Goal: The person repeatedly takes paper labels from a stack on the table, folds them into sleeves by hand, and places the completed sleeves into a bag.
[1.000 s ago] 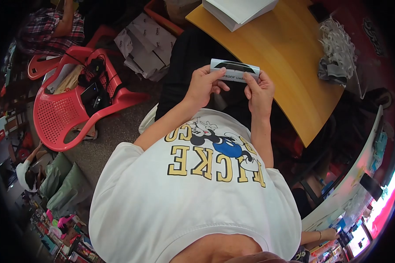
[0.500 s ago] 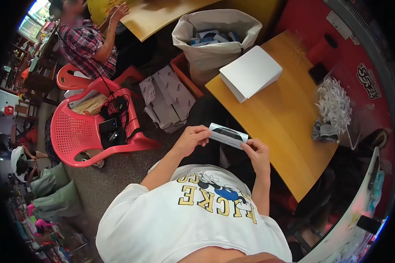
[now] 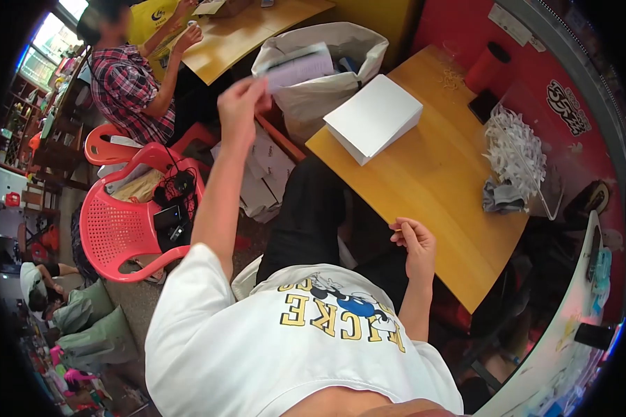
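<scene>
My left hand (image 3: 241, 105) is stretched far forward and grips one end of a flat printed sleeve (image 3: 299, 69), blurred by motion, with a pale purple side and a dark edge. The sleeve hangs over the opening of a big off-white sack (image 3: 306, 104), in which a few blue and white pieces show. Near the front edge of the wooden table (image 3: 452, 201), my right hand (image 3: 416, 243) has its thumb and fingers drawn together, with nothing seen between them. A thick stack of white sheets (image 3: 374, 115) lies on the table near the sack.
A pink plastic chair (image 3: 115, 226) with cables and a black device stands at the left. Behind it sits a person in a checked shirt (image 3: 122, 87) at another table (image 3: 247, 35). White shredded strips (image 3: 515, 149), a phone (image 3: 483, 105) and a red cylinder (image 3: 488, 66) are at the right.
My left hand has swung forward and left to the sack with the printed sleeve, which both hands held before. My right hand has let go of it and stays near the table edge.
</scene>
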A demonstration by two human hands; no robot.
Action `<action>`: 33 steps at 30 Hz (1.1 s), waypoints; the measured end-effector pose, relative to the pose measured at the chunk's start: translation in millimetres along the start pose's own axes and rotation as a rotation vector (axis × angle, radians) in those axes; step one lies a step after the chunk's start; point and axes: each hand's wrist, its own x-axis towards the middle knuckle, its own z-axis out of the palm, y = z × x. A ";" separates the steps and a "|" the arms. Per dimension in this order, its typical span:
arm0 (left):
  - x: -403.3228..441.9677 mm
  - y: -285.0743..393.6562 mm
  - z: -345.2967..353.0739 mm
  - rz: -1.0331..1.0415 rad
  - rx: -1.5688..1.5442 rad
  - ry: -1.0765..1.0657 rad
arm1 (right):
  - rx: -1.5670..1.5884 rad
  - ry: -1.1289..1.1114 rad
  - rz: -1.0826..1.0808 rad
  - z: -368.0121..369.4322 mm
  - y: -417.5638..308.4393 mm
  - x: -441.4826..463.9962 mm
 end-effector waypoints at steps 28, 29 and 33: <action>-200.7 -143.0 -6.3 0.359 0.681 -0.238 | -1.296 0.065 -1.051 81.4 -21.6 117.3; -200.1 -142.5 -5.7 0.363 0.683 -0.239 | -1.262 0.050 -0.996 81.0 -23.5 115.8; -196.4 -137.6 -5.9 0.348 0.696 -0.257 | -1.092 0.029 -0.764 85.0 -33.4 108.0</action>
